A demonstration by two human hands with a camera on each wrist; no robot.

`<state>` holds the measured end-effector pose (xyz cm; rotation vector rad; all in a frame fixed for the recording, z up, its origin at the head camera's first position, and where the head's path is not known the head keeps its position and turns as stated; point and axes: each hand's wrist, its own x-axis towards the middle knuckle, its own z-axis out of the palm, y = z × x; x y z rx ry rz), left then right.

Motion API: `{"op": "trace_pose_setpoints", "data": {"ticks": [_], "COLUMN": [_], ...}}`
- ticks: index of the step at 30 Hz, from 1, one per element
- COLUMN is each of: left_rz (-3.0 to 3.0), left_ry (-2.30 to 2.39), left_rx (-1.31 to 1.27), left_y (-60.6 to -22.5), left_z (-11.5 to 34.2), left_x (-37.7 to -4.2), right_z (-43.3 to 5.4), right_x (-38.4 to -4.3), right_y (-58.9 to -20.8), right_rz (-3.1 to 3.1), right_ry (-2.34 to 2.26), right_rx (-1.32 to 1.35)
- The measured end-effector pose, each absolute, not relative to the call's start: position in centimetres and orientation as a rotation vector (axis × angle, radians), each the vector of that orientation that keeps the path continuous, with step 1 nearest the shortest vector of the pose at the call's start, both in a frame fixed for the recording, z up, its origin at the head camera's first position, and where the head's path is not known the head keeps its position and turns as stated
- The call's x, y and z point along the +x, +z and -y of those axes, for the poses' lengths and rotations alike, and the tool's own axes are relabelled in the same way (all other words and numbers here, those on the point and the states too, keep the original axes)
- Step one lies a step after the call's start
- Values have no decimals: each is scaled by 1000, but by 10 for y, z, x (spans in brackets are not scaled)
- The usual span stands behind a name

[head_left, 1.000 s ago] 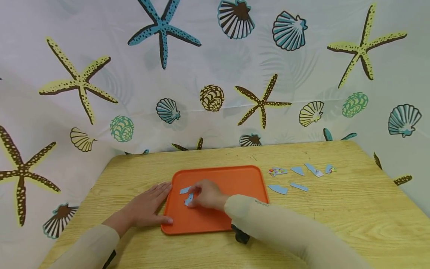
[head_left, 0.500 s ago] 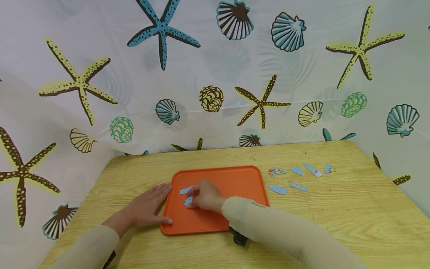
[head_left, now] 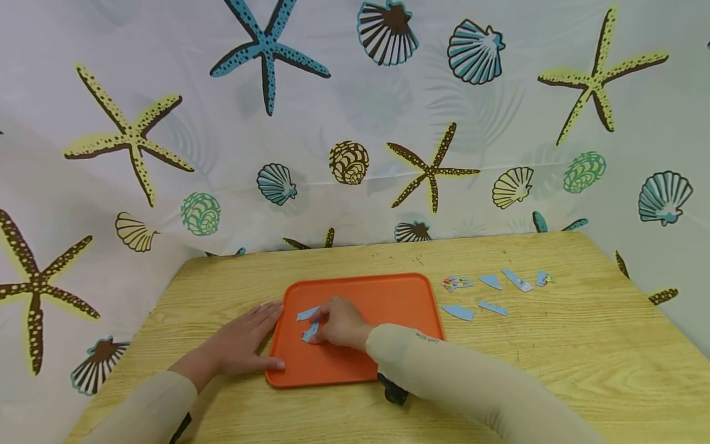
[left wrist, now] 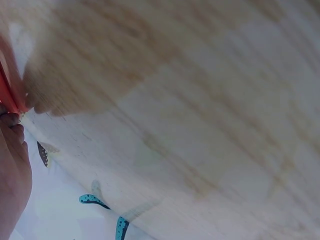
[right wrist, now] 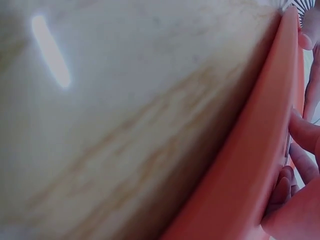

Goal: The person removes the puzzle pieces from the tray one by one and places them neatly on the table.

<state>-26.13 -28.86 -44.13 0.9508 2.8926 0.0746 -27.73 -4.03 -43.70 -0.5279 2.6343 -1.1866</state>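
An orange tray (head_left: 383, 293) lies on the wooden table. My left hand (head_left: 244, 342) rests at its left side, fingers stretched along the rim and thumb over the front left corner. Inside the tray, my right hand (head_left: 344, 324) pinches a small light-blue puzzle piece (head_left: 309, 335) between thumb and fingers, low over the tray floor. Just behind it lies a longer light-blue strip piece (head_left: 306, 314), partly covered by my fingers. The right wrist view shows my right hand (right wrist: 300, 195) past the tray wall (right wrist: 240, 170), with the held piece mostly hidden.
Right of the tray, several loose pieces lie on the table: a multicoloured piece (head_left: 457, 283), a light-blue triangular piece (head_left: 490, 282), a pointed piece (head_left: 458, 312) and a thin strip (head_left: 493, 308) among them. A white cloth (head_left: 233, 142) printed with starfish and shells hangs behind the table.
My right hand has shifted very slightly left, and the pinched piece has moved a little toward me. The left hand and the tray stay where they were.
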Motion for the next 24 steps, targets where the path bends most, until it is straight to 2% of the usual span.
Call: {"op": "trace_pose_setpoints", "data": {"ticks": [24], "left_rz": [-2894], "left_ry": [69], "left_rx": [962], "left_y": [-439], "left_z": [288], "left_x": [-261], "right_z": [36], "right_x": [-277], "right_y": [-439], "right_rz": [-2633], "right_ry": [-1215], "right_rx": [-605]}}
